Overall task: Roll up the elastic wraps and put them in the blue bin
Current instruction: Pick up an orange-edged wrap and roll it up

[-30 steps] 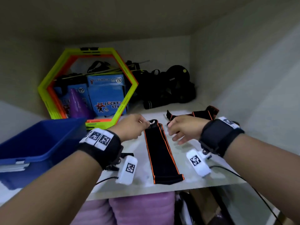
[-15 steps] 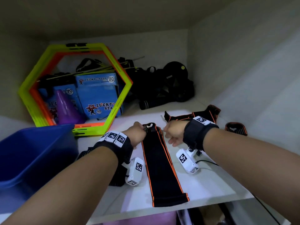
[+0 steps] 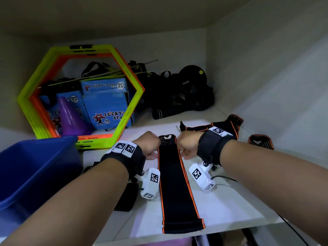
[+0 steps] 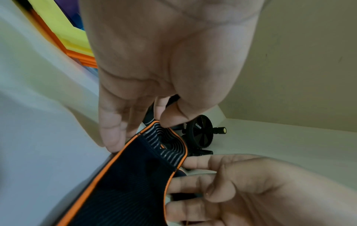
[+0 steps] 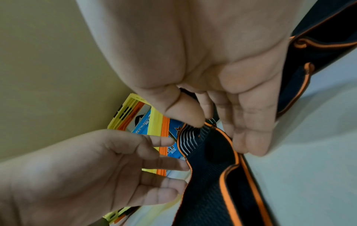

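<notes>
A long black elastic wrap (image 3: pixel 174 183) with orange edges lies lengthwise on the white shelf (image 3: pixel 230 201), its near end at the front edge. My left hand (image 3: pixel 156 145) and right hand (image 3: pixel 181 145) pinch the two corners of its striped far end. In the left wrist view, the left hand (image 4: pixel 161 122) nips the wrap (image 4: pixel 125 183) between thumb and forefinger. In the right wrist view, the right hand (image 5: pixel 206 122) does the same on the wrap (image 5: pixel 208 175). The blue bin (image 3: pixel 35 167) stands at the left. More wraps (image 3: pixel 229 124) lie to the right.
A yellow-green and orange hexagon frame (image 3: pixel 129 107) leans at the back left, with blue boxes (image 3: pixel 108 105) and a purple cone (image 3: pixel 70 118) behind it. Black gear and an ab wheel (image 3: pixel 192 86) fill the back corner. Another wrap end (image 3: pixel 260 142) lies by the right wall.
Both hands have closed in on the wrap's far end; the right hand's fingers, spread a second ago, now pinch its corner. The head view has moved closer and tilted down.
</notes>
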A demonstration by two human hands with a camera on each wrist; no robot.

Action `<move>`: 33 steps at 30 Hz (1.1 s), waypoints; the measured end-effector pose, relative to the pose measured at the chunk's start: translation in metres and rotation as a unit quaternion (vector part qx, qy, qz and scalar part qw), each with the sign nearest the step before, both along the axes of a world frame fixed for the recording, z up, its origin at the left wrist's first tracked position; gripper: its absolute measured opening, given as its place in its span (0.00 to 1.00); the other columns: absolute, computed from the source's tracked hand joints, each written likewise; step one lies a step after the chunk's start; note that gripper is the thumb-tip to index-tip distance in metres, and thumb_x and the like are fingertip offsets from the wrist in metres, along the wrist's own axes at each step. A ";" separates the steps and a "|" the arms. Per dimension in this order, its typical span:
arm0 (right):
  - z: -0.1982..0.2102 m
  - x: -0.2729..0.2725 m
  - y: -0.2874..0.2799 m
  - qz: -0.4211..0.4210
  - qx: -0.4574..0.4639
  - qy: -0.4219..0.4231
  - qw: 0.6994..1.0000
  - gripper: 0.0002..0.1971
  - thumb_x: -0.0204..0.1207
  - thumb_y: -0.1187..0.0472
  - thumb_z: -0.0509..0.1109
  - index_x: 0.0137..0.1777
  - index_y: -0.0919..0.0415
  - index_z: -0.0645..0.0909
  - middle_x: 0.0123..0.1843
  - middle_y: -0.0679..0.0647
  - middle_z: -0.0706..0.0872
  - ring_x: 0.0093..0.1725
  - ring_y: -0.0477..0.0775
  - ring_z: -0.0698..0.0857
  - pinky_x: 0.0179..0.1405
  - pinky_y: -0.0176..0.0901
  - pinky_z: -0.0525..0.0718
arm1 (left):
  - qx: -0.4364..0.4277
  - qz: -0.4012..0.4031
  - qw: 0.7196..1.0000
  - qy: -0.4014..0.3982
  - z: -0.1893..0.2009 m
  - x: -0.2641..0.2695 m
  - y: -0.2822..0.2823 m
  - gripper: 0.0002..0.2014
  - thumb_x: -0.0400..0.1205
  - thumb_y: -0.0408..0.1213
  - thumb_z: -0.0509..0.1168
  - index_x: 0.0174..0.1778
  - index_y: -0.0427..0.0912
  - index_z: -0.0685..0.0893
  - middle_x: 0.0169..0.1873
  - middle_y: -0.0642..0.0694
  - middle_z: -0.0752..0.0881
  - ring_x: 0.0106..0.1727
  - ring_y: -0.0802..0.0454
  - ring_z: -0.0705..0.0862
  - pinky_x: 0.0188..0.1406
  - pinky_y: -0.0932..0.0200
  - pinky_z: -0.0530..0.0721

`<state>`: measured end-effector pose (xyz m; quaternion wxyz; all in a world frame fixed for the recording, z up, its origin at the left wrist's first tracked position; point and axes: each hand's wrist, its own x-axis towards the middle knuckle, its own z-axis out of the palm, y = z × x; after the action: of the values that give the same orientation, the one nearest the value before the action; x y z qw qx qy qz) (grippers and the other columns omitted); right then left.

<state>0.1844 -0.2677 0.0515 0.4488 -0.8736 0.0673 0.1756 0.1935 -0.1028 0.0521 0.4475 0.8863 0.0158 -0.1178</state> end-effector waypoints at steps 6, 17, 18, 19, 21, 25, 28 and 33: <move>-0.001 0.000 -0.006 -0.006 -0.002 -0.003 1.000 0.09 0.77 0.73 0.61 0.54 0.64 0.77 0.43 0.62 0.81 0.37 0.56 0.87 0.48 0.54 0.90 | 0.027 0.012 0.999 0.013 0.005 -0.003 0.003 0.07 0.81 0.34 0.60 0.49 0.35 0.80 0.43 0.37 0.81 0.35 0.41 0.91 0.36 0.54 0.89; 0.004 -0.027 -0.002 0.091 -0.108 -0.012 0.990 0.12 0.75 0.66 0.74 0.56 0.71 0.85 0.43 0.66 0.89 0.39 0.61 0.88 0.55 0.64 0.90 | 0.129 -0.028 0.990 0.040 0.007 -0.025 -0.008 0.12 0.80 0.34 0.61 0.54 0.32 0.83 0.41 0.37 0.86 0.29 0.40 0.88 0.39 0.46 0.91; 0.006 -0.031 -0.002 0.101 -0.123 -0.008 0.987 0.13 0.75 0.65 0.75 0.56 0.73 0.86 0.44 0.69 0.90 0.40 0.62 0.87 0.56 0.66 0.89 | 0.146 -0.039 0.987 0.049 0.007 -0.029 -0.009 0.12 0.81 0.36 0.62 0.56 0.32 0.83 0.42 0.36 0.86 0.30 0.39 0.88 0.40 0.44 0.91; 0.007 -0.035 -0.003 0.110 -0.132 -0.002 0.985 0.13 0.75 0.65 0.75 0.56 0.74 0.86 0.47 0.71 0.91 0.40 0.62 0.87 0.56 0.66 0.89 | 0.160 -0.050 0.984 0.061 0.007 -0.034 -0.011 0.13 0.83 0.38 0.63 0.58 0.33 0.82 0.44 0.37 0.86 0.31 0.37 0.89 0.41 0.42 0.92; 0.006 -0.042 -0.004 0.120 -0.129 0.014 0.984 0.13 0.77 0.65 0.74 0.58 0.73 0.85 0.46 0.68 0.90 0.40 0.60 0.87 0.56 0.59 0.90 | 0.175 -0.070 0.980 0.070 0.009 -0.044 -0.015 0.14 0.85 0.38 0.62 0.60 0.32 0.80 0.46 0.37 0.85 0.34 0.35 0.89 0.44 0.39 0.92; 0.005 -0.053 -0.008 0.101 -0.113 0.013 0.988 0.13 0.78 0.66 0.73 0.58 0.74 0.85 0.43 0.63 0.88 0.41 0.59 0.88 0.58 0.58 0.89 | 0.189 -0.104 0.976 0.043 0.014 -0.059 -0.017 0.11 0.86 0.31 0.60 0.58 0.27 0.83 0.46 0.35 0.86 0.42 0.30 0.90 0.51 0.39 0.89; 0.006 -0.065 -0.013 0.081 -0.104 0.017 0.991 0.10 0.79 0.67 0.71 0.55 0.75 0.84 0.43 0.66 0.88 0.40 0.60 0.88 0.49 0.53 0.91 | 0.197 -0.114 0.973 0.034 0.015 -0.072 -0.013 0.12 0.86 0.29 0.58 0.61 0.27 0.82 0.54 0.34 0.88 0.49 0.31 0.92 0.57 0.38 0.90; 0.006 -0.088 -0.007 0.069 -0.055 0.065 0.994 0.06 0.84 0.71 0.63 0.57 0.67 0.79 0.41 0.61 0.85 0.38 0.55 0.86 0.28 0.42 0.88 | 0.160 -0.088 0.983 0.006 0.006 -0.087 -0.012 0.14 0.85 0.31 0.62 0.66 0.32 0.83 0.60 0.34 0.89 0.49 0.39 0.91 0.56 0.41 0.91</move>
<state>0.0961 -0.2745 0.0576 0.3815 -0.8862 0.0456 0.2590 0.1061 -0.1152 0.0581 0.2882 0.9437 -0.0408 -0.1574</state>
